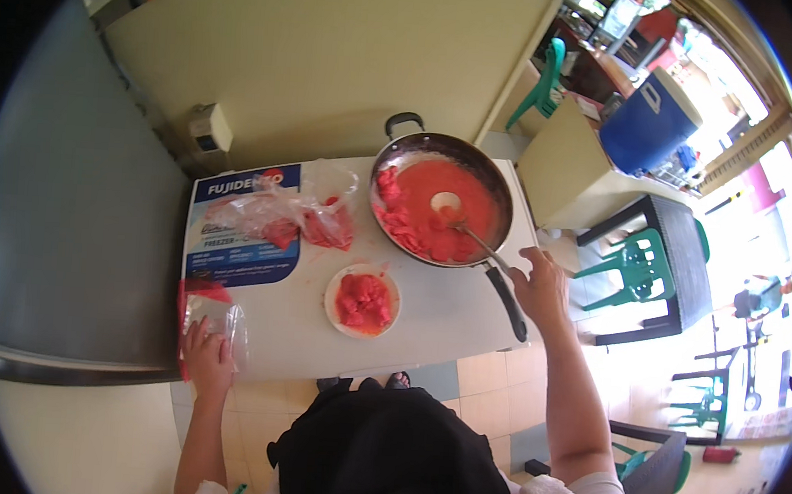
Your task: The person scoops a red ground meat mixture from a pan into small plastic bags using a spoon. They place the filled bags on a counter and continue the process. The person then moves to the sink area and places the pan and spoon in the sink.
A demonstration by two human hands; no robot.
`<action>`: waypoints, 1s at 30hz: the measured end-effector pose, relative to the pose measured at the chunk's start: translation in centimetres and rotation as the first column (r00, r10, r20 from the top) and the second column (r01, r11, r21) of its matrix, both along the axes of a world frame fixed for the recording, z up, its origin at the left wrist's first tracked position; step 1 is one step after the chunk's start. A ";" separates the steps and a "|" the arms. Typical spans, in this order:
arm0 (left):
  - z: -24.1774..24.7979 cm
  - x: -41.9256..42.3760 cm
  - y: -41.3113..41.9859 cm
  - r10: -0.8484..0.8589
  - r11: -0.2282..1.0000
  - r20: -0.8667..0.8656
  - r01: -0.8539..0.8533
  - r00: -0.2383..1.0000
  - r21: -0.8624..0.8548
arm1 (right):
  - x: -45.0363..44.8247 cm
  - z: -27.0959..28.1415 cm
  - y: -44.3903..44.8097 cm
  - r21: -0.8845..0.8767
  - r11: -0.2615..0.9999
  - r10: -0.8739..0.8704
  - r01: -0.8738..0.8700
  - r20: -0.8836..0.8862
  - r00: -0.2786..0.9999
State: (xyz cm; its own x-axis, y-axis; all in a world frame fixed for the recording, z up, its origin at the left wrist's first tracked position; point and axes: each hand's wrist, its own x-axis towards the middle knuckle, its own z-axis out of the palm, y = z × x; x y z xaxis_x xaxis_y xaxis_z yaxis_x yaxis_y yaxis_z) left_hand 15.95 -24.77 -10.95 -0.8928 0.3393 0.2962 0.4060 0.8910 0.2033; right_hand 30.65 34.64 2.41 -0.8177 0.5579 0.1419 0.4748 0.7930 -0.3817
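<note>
My right hand (541, 288) grips the handle end of a metal ladle (486, 243), whose head lies in a dark frying pan (504, 175). Red sauce (442, 181) fills the pan, with brighter red, lumpy pieces (397, 223) along its left side. A pale round patch shows near the ladle head. My left hand (208, 358) lies on clear plastic bags (235, 325) with a red edge at the left front corner of the freezer top (286, 336). Between my hands, a small white plate (331, 311) holds a red, wet-looking mass (364, 303).
Crumpled clear bags (253, 216) with red contents lie behind the plate, over a printed Fujidenzo label (205, 261). The pan's black handle (509, 306) points towards me. A blue cooler (649, 123), green plastic chairs (642, 268) and a dark table (687, 274) stand right.
</note>
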 end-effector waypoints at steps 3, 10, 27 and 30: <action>2.9 0.0 0.9 0.016 0.989 -0.083 -0.004 0.996 0.148 | 1.2 1.6 -1.9 -0.064 0.997 0.029 -0.040 -0.160 0.987; 8.7 -0.7 4.6 -0.079 0.773 0.247 -0.097 0.966 0.627 | 0.7 1.6 -8.9 -0.427 0.878 0.135 -0.217 -0.215 0.967; 12.0 1.0 9.2 -0.712 0.474 0.561 -0.300 0.422 0.828 | -10.1 0.9 -27.2 -0.926 -0.215 0.015 -0.309 -0.320 0.947; 10.3 0.1 8.1 -0.703 0.469 0.620 -0.428 0.349 0.773 | -9.4 0.5 -25.9 -0.929 -0.251 -0.166 -0.272 -0.236 0.957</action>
State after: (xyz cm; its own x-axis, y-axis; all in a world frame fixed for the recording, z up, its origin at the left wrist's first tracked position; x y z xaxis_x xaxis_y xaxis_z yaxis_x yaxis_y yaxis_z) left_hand 16.09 -16.63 -0.60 -0.7037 0.6282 -0.3319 -0.4093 0.0233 0.9121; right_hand 21.20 8.77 2.88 -0.9213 0.1313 -0.3660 0.2024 -0.6419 -0.7396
